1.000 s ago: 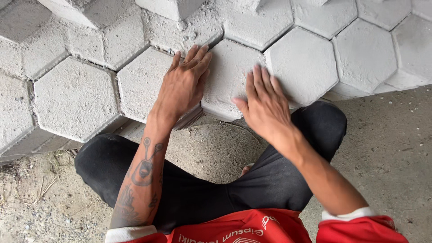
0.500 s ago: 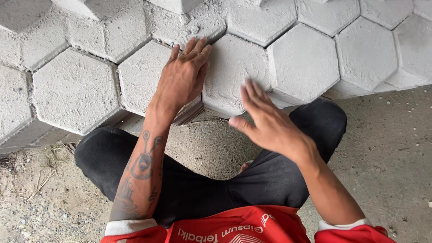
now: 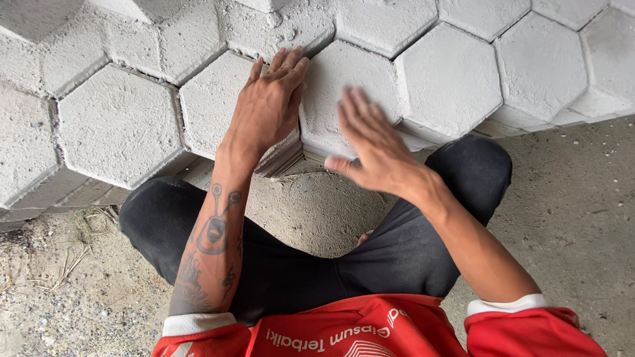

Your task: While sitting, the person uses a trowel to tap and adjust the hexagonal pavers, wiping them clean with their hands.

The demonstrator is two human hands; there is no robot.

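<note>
My left hand (image 3: pixel 268 106) lies flat, fingers together, over the seam between two grey hexagonal paving blocks, one on its left (image 3: pixel 211 99) and one on its right (image 3: pixel 344 73). My right hand (image 3: pixel 370 142) hovers open and blurred just above the near edge of the right block, fingers spread, holding nothing. Both blocks sit at the front edge of a laid field of hexagonal pavers (image 3: pixel 119 122). I squat with black trousers (image 3: pixel 297 271) and a red shirt below.
More hexagonal pavers (image 3: pixel 450 79) run across the top of the view. Bare sandy ground (image 3: pixel 311 211) lies between my knees, with gravel and dry grass (image 3: pixel 59 277) at the left and packed grey soil (image 3: pixel 582 205) at the right.
My right hand has lifted off the right block and drawn back toward me, now blurred in motion. My left hand has stayed pressed on the seam.
</note>
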